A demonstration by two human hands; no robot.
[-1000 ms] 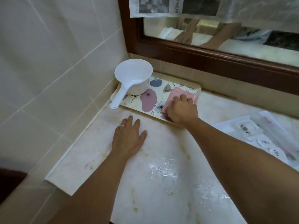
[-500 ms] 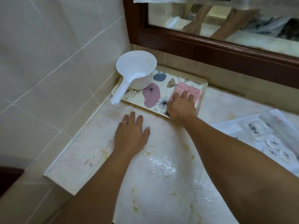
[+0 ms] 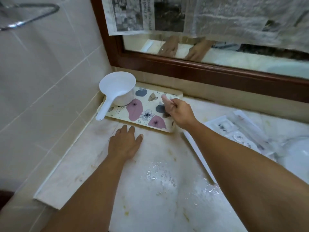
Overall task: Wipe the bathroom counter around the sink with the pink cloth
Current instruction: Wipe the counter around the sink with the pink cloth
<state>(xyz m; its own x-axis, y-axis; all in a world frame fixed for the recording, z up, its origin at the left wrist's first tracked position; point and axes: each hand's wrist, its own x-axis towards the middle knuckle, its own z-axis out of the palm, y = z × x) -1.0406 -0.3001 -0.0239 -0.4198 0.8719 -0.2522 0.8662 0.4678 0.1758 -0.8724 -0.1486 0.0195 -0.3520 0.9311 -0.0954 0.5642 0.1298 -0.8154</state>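
Counter (image 3: 150, 190) comes first: it is wet, with water drops near me and yellow spots, so my left hand (image 3: 124, 144), lying flat with straight fingers, could slide. Next is the flowery tray (image 3: 143, 113) at the far left, with a white scoop (image 3: 117, 88) on it. If I swing wide, I could knock the scoop over. Smallest is the pink cloth (image 3: 167, 103). My right hand (image 3: 181, 113) pinches it above the tray. I think a loose pinch could drop it.

Bare wet table (image 3: 158, 190) lies open up front; floral tray (image 3: 147, 113) and white scoop (image 3: 117, 87) block the back corner, plastic pack (image 3: 234, 129) crowds the right.
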